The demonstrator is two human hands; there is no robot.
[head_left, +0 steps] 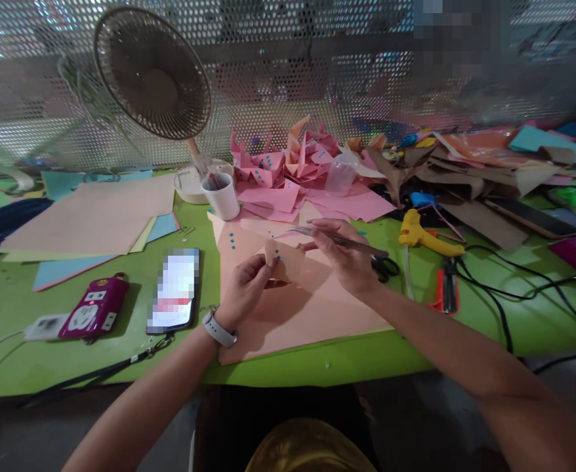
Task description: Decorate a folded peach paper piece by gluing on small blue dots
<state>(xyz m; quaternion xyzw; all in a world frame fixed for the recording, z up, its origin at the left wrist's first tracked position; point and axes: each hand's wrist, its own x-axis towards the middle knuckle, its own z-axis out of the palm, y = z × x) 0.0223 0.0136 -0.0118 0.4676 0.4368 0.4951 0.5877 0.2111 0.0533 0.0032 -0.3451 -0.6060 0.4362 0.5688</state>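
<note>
Between the thumb and fingers of my left hand is a small folded peach paper piece with blue dots on it. My right hand is closed around slim metal tweezers, whose tips point left, just above the folded piece. Large peach sheets lie flat beneath both hands. Another peach piece with blue dots rests behind my left hand. Black-handled scissors lie to the right of my right hand, partly hidden.
A fan and white cup stand behind; pink folded papers are piled at the back. On the left lie a phone and purple power bank. A yellow glue gun and black cables are on the right.
</note>
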